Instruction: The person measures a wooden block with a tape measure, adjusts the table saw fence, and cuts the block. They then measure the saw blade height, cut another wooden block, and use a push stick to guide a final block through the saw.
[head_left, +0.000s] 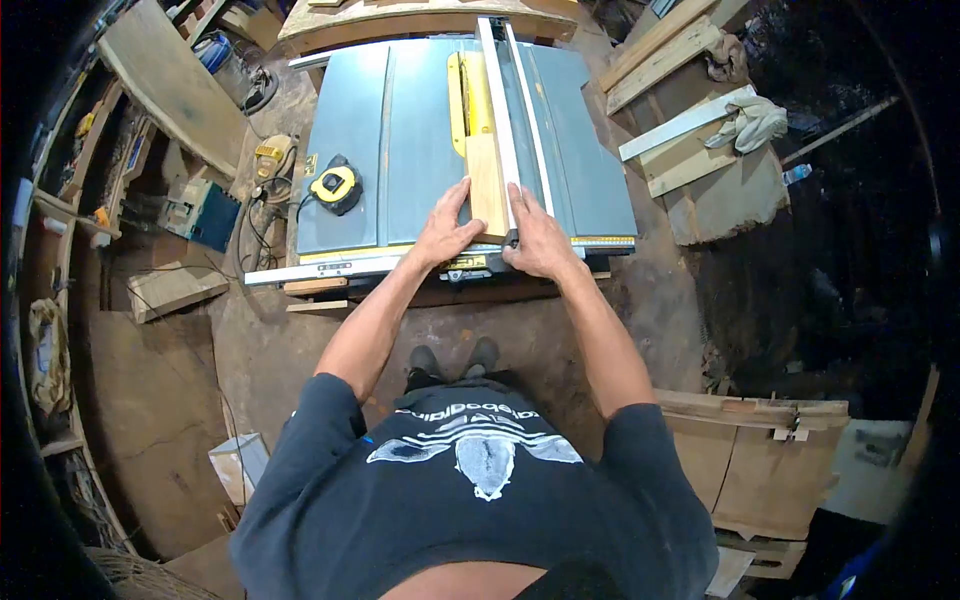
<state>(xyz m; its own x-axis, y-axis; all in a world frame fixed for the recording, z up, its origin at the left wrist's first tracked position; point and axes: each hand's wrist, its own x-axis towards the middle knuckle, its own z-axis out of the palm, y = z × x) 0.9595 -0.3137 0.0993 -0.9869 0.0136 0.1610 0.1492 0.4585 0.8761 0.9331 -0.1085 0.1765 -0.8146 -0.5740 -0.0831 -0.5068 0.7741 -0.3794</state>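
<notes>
A light wooden board lies flat on the grey table saw top, along the left side of the metal rip fence. Its far end meets the yellow blade guard; the blade itself is hard to make out. My left hand is at the board's near left edge, its thumb on the near end and its fingers along the side. Around the near end of the fence, my right hand is closed, close to the board's right edge. A yellow and black tape measure sits on the left of the top.
A front rail with a scale runs along the saw's near edge. Planks and a glove lie to the right. On the left are a yellow power tool with a cord, a teal case and loose boards.
</notes>
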